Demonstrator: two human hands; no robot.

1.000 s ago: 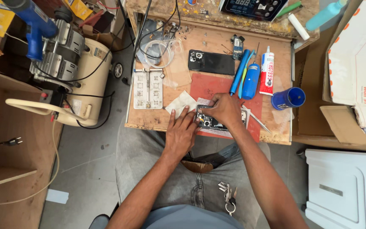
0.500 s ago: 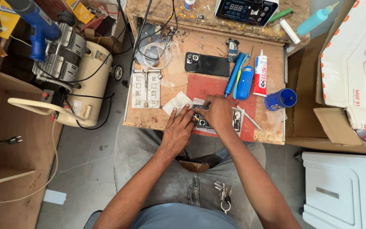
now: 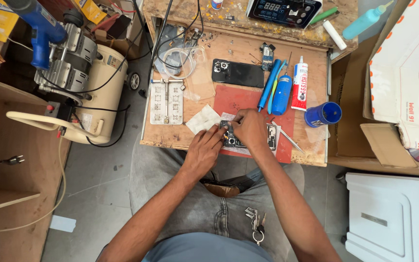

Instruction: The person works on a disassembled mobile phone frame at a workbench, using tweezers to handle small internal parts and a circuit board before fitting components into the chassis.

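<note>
Seated repair at a wooden desk, read left to right from the red mat. Far left of the mat: a cream air compressor on the floor. Just left of it: a grey metal fixture plate and a white wipe. At the mat's near edge lies an opened phone, internals exposed. The left hand lies flat, fingers spread, steadying the phone's left end; the right hand curls over its top, fingertips pressed together, whatever they pinch being hidden. Above the mat: a black phone back. At the mat's right side: blue tools, a glue tube, tweezers, a blue cup. Risk: the phone sits near the desk edge; a slip could drop small parts onto the lap.
</note>
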